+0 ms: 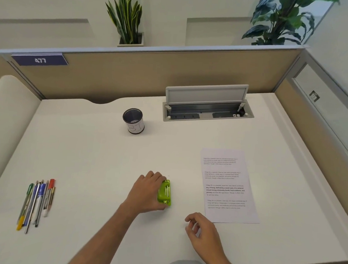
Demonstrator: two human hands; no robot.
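- The green hole punch [165, 192] sits on the white worktop [107, 158], toward the near middle, with its long side running away from me.
- My left grip [145, 193] is closed around the punch from its left side: the fingers curl over the far end and the thumb is at the near end.
- My right grip [201, 230] is just above the worktop to the right of the punch and apart from it. Its fingers are loosely curled and it holds nothing.
- A printed sheet [226, 185] lies flat to the right of the punch, and its near left corner is just beside my right grip.
- A row of pens and markers [37, 201] lies well to the left, side by side.
- A dark mesh pen cup [133, 120] with a white label stands upright farther back.
- Behind and to the right of the cup, a cable box [206, 113] is sunk into the worktop, with its lid raised.
- A beige partition [152, 74] runs along the back with a sign [39, 60] reading 477, and two plants [126, 16] rise behind it.
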